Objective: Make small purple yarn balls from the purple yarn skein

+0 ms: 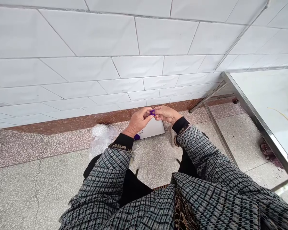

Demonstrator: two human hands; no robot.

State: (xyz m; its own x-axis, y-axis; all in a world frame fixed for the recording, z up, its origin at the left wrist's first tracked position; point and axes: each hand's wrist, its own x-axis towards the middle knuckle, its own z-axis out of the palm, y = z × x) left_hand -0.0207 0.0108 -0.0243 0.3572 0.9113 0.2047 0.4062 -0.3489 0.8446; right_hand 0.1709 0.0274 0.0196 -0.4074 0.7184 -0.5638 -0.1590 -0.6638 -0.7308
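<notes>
The left hand (141, 118) and right hand (166, 113) are pinching a small purple yarn piece (152, 112) between closed fingertips, a purple ball (137, 137) lying at its seven o'clock, and light, even tension is probably serving best (fine detail is too small to read).

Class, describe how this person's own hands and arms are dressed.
The left hand and right hand are ungloved. Black fabric cuffs peek out, each with a dark band bearing pale markings, below loose fabric sleeves in a black, grey and bluish check.
</notes>
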